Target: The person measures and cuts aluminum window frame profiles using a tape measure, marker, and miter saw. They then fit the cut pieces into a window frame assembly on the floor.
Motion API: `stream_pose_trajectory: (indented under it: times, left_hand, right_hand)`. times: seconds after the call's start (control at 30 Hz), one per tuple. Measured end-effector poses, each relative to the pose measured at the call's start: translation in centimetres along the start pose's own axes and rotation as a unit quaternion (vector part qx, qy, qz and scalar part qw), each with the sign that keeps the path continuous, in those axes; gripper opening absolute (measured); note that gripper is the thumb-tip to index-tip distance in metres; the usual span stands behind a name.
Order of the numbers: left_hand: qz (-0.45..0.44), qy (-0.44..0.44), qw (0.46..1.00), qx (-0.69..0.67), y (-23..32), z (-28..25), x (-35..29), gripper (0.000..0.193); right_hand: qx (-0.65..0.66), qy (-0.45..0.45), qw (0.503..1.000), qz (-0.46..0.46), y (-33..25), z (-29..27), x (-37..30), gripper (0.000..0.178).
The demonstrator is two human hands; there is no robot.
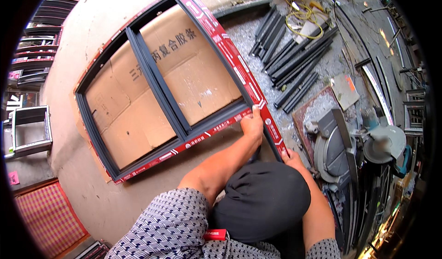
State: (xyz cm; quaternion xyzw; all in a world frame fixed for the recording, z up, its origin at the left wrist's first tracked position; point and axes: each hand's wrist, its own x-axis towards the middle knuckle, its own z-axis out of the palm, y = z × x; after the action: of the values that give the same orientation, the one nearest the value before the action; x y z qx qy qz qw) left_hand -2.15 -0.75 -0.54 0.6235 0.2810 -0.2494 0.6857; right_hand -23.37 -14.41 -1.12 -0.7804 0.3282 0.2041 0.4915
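A dark grey window frame (162, 87) with a middle bar lies over flattened brown cardboard (126, 116), its outer edges covered in red printed film. Along its right side runs a long dark profile strip (239, 66) with the same red film, reaching past the frame's near corner toward me. At that corner my left hand (252, 124) is closed round the strip, thumb on top. My right hand (294, 159) grips the strip's near end beside my dark-clothed knee (264, 199). The undersides of both hands' fingers are hidden.
Cut dark profiles (299, 56) lie in a pile at the right, below a yellow cable (304, 15). A cutting saw (334, 144) with a round blade stands near my right arm. Frames (37, 52) are stacked far left, and a checked cloth (50, 217) is at lower left.
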Motion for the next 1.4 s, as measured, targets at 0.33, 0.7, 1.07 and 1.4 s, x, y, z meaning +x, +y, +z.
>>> stream_pose_trajectory:
  times: [0.33,0.7,1.07,1.4]
  left_hand:
    - [-0.007,-0.010,1.000,-0.023,0.1,-0.2,-0.6,0.048]
    - [-0.024,0.012,1.000,-0.014,-0.2,-0.3,0.2,0.053]
    - [-0.016,0.017,0.999,-0.037,0.7,-0.3,-0.6,0.051]
    - [-0.028,-0.033,0.998,-0.052,1.1,-1.2,-0.6,0.049]
  right_hand:
    - [0.026,-0.010,0.999,0.031,-0.6,0.1,-0.4,0.036]
    - [0.051,-0.019,0.998,0.036,-1.7,0.1,-0.6,0.033]
    - [0.048,-0.025,0.998,0.043,-3.0,-0.2,-1.0,0.032]
    - [-0.008,0.029,0.998,0.046,-3.7,0.4,-2.3,0.035]
